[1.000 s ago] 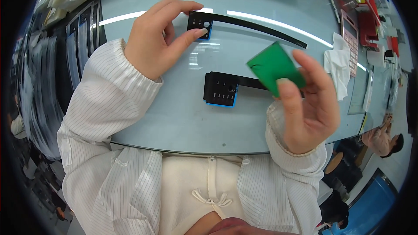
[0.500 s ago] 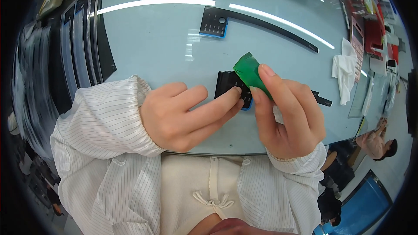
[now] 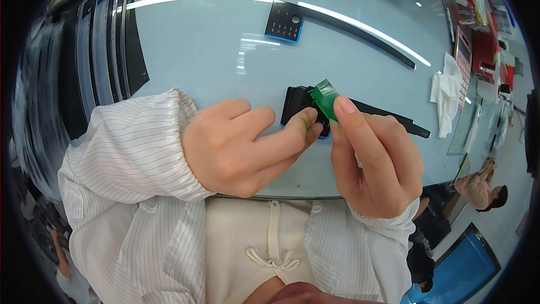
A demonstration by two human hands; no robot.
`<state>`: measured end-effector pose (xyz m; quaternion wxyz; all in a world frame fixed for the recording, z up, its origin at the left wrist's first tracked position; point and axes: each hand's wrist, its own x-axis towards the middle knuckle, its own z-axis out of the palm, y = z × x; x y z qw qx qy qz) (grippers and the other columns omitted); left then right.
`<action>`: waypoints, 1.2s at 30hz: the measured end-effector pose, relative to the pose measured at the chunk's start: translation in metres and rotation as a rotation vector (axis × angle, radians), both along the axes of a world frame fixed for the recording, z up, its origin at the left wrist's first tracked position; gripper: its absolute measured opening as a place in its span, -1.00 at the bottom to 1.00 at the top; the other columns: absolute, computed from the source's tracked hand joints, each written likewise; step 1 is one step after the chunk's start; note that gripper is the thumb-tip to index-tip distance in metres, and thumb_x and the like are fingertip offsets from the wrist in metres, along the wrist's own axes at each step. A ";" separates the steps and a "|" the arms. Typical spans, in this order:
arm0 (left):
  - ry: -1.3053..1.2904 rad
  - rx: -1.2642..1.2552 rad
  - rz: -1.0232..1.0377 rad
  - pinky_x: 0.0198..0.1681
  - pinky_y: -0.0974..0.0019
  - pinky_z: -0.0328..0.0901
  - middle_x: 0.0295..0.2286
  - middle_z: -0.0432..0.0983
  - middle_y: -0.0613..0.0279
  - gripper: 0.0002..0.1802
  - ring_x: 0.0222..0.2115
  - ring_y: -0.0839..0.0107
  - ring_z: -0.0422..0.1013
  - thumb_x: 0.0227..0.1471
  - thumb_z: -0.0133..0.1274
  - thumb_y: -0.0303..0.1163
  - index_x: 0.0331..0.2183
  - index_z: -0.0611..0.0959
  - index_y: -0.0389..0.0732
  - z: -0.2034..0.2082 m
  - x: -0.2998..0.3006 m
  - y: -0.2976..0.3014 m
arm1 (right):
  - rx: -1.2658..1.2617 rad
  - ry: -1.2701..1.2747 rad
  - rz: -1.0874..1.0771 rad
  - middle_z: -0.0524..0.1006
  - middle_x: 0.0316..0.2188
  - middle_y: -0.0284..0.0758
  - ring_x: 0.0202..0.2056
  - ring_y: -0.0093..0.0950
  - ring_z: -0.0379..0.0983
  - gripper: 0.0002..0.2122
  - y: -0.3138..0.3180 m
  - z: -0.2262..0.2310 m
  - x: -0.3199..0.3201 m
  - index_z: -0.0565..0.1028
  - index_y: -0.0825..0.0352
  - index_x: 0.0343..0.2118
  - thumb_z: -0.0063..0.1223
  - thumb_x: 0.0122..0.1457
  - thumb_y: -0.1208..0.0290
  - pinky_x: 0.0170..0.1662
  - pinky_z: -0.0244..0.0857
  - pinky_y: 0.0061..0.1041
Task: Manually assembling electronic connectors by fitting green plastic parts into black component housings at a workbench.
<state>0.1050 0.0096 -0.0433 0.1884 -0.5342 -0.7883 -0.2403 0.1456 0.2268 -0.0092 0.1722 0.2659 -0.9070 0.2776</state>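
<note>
A small translucent green piece of film [image 3: 325, 98] is pinched between the thumb and fingers of my right hand [image 3: 379, 163], its free end curling up over a black panel. My left hand [image 3: 236, 149] reaches in from the left with two fingertips together, pressed on that black panel [image 3: 295, 104]. The other fingers of this hand are bent. Blue shows along the panel's lower edge, and a long black strip [image 3: 388, 117] runs off to the right behind my right hand. Fingers and film hide much of the panel.
Farther back lies a similar black panel [image 3: 284, 22] with small markings, a round hole and a long strip. Several black-edged sheets [image 3: 101, 39] are stacked at left. A crumpled white tissue [image 3: 445, 93] rests beside a pink calculator [image 3: 463, 50] at right. Other people are beyond the table.
The green film has come down slightly and sits lower in my right hand, with less of it showing. My left fingertips have shifted a little right, still on the panel.
</note>
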 end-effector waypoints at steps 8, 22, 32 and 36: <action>-0.001 0.007 -0.011 -0.72 0.44 -0.01 -0.41 0.54 0.25 -0.85 -0.70 0.57 0.14 -0.12 0.31 -0.52 -0.46 0.71 -0.41 0.001 -0.001 0.002 | -0.110 0.010 -0.054 0.65 -0.27 -0.10 -0.41 -0.45 0.56 -0.67 0.000 0.004 -0.004 0.58 0.54 -0.10 0.26 0.02 0.80 -0.36 0.44 -0.61; -0.536 0.093 0.048 -0.36 0.31 0.32 -0.15 0.51 0.06 -0.39 -0.40 0.30 0.36 -0.28 0.44 -0.47 -0.08 0.66 -0.28 0.009 -0.027 0.007 | -0.194 0.055 -0.188 0.62 -0.21 0.02 -0.25 -0.39 0.58 -0.69 0.018 0.009 -0.007 0.52 0.65 -0.05 0.19 0.11 0.77 -0.12 0.45 -0.51; -0.071 -0.059 0.006 -0.35 0.35 0.24 -0.16 0.62 0.20 -0.57 -0.37 0.35 0.33 -0.13 0.33 -0.32 -0.14 0.72 -0.16 0.016 -0.014 -0.011 | -0.253 0.060 -0.201 0.64 -0.26 -0.05 -0.35 -0.45 0.56 -0.69 0.023 0.008 -0.010 0.55 0.61 -0.09 0.24 0.06 0.77 -0.23 0.45 -0.56; 0.178 -0.108 -0.017 -0.42 0.41 0.12 -0.12 0.65 0.30 -0.65 -0.42 0.45 0.28 -0.10 0.33 -0.30 -0.19 0.75 -0.15 0.007 0.002 -0.013 | -0.231 -0.041 -0.095 0.65 -0.29 -0.08 -0.41 -0.45 0.56 -0.69 0.012 0.006 -0.010 0.57 0.58 -0.12 0.27 0.01 0.78 -0.32 0.44 -0.59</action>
